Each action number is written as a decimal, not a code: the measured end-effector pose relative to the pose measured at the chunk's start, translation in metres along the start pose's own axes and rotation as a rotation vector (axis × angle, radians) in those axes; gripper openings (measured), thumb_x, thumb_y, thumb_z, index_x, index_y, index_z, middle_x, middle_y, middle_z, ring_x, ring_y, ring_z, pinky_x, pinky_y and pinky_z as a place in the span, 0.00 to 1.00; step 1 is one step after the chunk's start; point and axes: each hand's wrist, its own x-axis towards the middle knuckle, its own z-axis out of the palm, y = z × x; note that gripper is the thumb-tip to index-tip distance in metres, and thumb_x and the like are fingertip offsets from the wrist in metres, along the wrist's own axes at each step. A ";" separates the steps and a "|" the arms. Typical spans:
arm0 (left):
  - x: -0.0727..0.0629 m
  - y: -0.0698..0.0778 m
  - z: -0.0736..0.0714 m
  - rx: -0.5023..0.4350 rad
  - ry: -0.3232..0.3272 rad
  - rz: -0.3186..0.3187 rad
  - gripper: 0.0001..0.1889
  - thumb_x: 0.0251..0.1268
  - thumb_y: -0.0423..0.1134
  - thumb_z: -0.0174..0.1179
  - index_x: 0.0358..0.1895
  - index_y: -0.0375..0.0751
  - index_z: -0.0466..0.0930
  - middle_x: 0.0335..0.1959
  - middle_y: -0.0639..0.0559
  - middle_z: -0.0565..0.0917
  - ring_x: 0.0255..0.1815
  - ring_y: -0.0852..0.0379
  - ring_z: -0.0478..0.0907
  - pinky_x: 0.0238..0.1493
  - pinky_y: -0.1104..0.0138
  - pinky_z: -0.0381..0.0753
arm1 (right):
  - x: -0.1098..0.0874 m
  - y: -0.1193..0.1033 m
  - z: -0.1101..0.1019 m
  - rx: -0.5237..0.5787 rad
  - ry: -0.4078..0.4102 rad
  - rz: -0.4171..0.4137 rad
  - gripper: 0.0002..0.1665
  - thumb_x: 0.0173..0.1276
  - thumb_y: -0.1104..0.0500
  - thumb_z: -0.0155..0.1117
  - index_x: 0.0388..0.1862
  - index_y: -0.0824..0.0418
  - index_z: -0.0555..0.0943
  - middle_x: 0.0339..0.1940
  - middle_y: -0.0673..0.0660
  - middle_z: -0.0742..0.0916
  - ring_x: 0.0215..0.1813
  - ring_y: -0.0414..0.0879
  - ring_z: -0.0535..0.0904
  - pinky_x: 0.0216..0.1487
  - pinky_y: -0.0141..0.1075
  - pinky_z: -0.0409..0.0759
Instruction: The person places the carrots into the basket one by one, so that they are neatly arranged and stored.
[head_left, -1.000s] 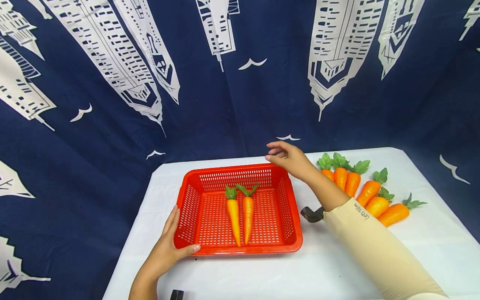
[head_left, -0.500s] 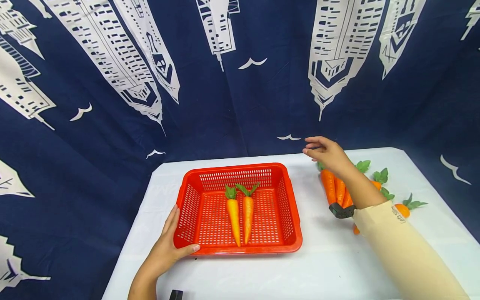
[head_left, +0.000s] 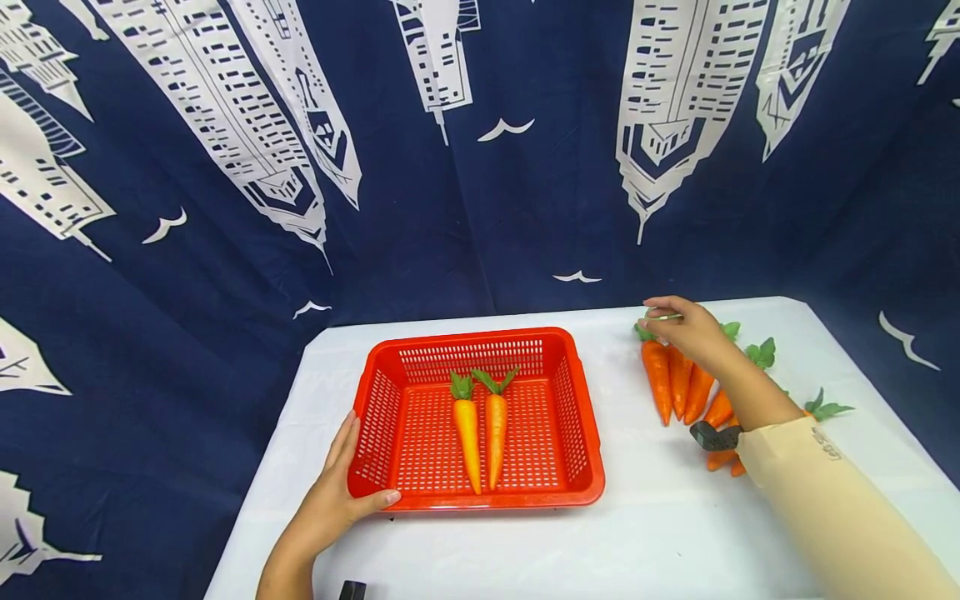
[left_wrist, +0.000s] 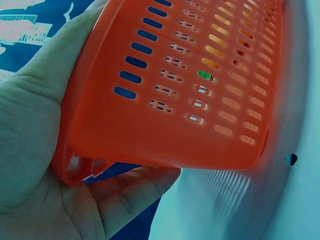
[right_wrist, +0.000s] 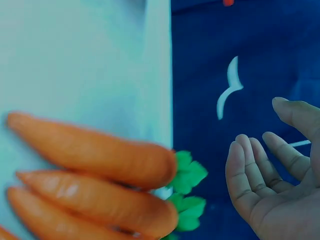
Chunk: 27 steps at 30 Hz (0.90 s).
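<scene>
A red plastic basket (head_left: 525, 500) with slotted walls stands on the white table. Inside it lie a yellow-orange carrot (head_left: 467, 437) and an orange carrot (head_left: 495, 442) side by side, leaves toward the back. My left hand (head_left: 330, 504) holds the basket's near left corner, thumb on the front rim and fingers along the left side; the left wrist view shows the palm against the rim (left_wrist: 82, 95). Over the leafy ends of several carrots (head_left: 657, 383) on the right is my right hand (head_left: 690, 333). Its fingers are loosely bent, holding nothing; in the right wrist view the hand (right_wrist: 280, 195) is apart from the carrots.
The carrots on the right fan out, and the right forearm partly covers some. A black wrist camera (head_left: 716, 437) hangs under the right wrist, another (head_left: 352, 591) by the left. A dark blue patterned cloth (head_left: 480, 217) hangs behind the table's back edge.
My right hand has moved right from above the basket's back right corner, then lowered over the leafy ends of the carrots. The left hand and basket have stayed in place.
</scene>
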 end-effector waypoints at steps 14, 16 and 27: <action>0.001 0.000 0.000 -0.009 -0.006 -0.008 0.67 0.48 0.52 0.79 0.84 0.54 0.36 0.85 0.56 0.37 0.83 0.37 0.47 0.73 0.32 0.58 | -0.003 0.038 0.004 -0.097 -0.066 0.016 0.38 0.76 0.47 0.60 0.75 0.68 0.65 0.68 0.76 0.75 0.68 0.69 0.73 0.69 0.60 0.72; 0.001 0.000 0.000 -0.016 -0.007 -0.008 0.67 0.48 0.52 0.79 0.84 0.54 0.36 0.85 0.55 0.37 0.83 0.37 0.46 0.73 0.32 0.57 | -0.003 0.041 0.006 -0.124 -0.059 0.008 0.37 0.75 0.48 0.62 0.74 0.68 0.66 0.67 0.76 0.76 0.67 0.69 0.73 0.68 0.60 0.72; 0.000 0.000 0.000 -0.035 -0.006 -0.009 0.67 0.47 0.55 0.79 0.84 0.55 0.36 0.85 0.56 0.37 0.83 0.38 0.45 0.74 0.32 0.57 | 0.000 0.049 0.015 -0.258 -0.019 -0.025 0.35 0.71 0.50 0.66 0.70 0.69 0.71 0.62 0.75 0.78 0.58 0.67 0.76 0.62 0.60 0.74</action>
